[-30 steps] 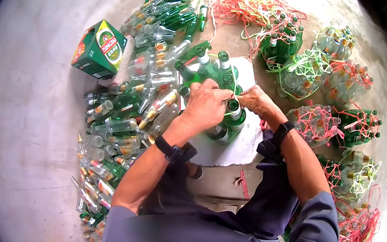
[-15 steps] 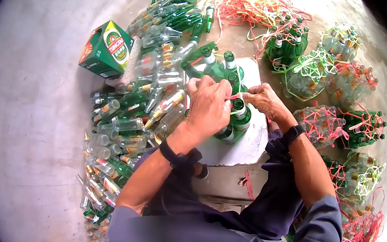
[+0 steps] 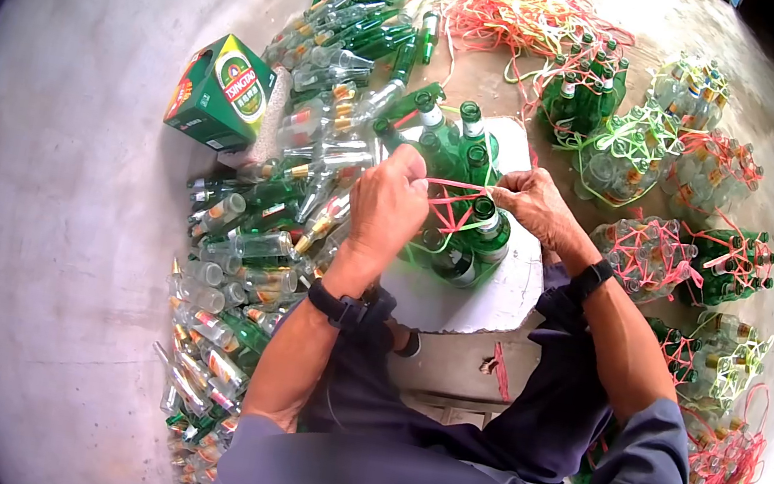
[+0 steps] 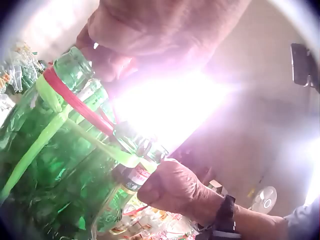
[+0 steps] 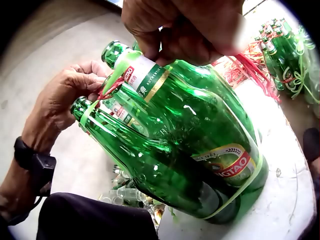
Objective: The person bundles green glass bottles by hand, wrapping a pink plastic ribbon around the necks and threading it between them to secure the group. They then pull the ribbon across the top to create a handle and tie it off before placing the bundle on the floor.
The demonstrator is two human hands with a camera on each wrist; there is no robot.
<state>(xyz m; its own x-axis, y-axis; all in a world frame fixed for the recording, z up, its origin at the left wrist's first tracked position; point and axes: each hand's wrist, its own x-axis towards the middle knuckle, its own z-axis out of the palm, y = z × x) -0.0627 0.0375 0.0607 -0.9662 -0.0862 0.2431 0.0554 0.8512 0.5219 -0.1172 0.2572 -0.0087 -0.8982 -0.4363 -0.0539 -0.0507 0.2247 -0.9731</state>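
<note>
A cluster of green bottles [image 3: 491,238] stands upright on a white board [image 3: 513,292]. Red strap [image 3: 457,185] runs taut across the bottle necks between the two hands. The left hand [image 3: 389,204] pinches its left end, thumb against curled fingers; the right hand [image 3: 542,208] pinches strap beside a front bottle neck. Light green strap [image 4: 37,142] goes round the necks in the left wrist view, and a green band [image 5: 239,194] circles the lower bodies in the right wrist view. The right fingertips are partly hidden there behind the hand.
Loose clear and green bottles [image 3: 250,246] lie in a long heap on the left, beside a green carton [image 3: 224,93]. Strapped bottle bundles [image 3: 643,252] stand on the right. A tangle of red and yellow strap [image 3: 525,11] lies on the floor beyond the board.
The left hand has moved left and away from the right hand, drawing the red strap into view between them. The right hand still pinches near the front bottle necks.
</note>
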